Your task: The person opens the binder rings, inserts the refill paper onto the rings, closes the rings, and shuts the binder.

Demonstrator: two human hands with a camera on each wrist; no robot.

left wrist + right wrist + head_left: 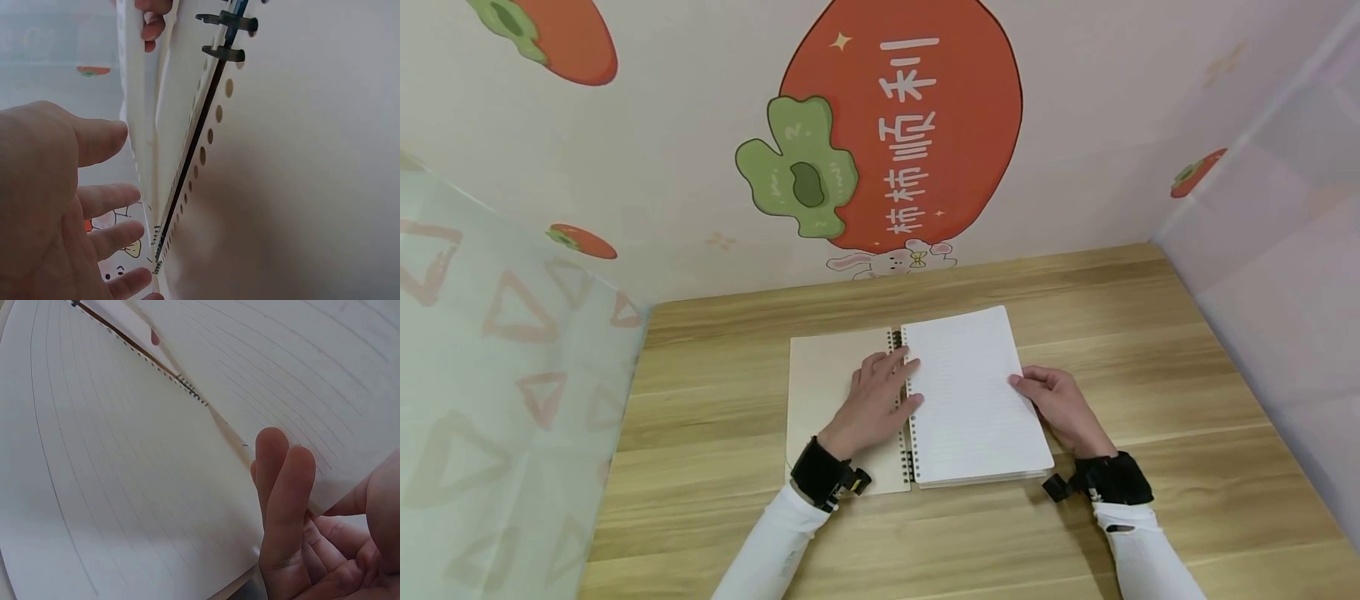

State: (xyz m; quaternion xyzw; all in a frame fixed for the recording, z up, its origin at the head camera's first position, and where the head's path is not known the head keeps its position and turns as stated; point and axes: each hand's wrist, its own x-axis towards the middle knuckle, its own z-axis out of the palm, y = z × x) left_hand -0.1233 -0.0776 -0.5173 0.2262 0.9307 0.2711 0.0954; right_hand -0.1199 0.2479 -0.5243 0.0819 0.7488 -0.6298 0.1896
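A loose-leaf notebook lies open on the table, its beige cover (pixel 820 375) on the left and dark binder rings (pixel 228 22) along the middle. Over the right half is a white lined sheet (pixel 973 408) with punched holes down its left edge. My right hand (pixel 1063 408) pinches the sheet's right edge between thumb and fingers. In the right wrist view the sheet is raised above another lined page (pixel 125 487). My left hand (pixel 872 404) is over the rings, its extended fingertips touching the sheet's holed edge. Whether any hole still sits on a ring is unclear.
The wooden table (pixel 700 400) extends around the notebook. Behind it stands a pale wall (pixel 685 150) with a large persimmon print, and pale side panels (pixel 497 375) border the table left and right.
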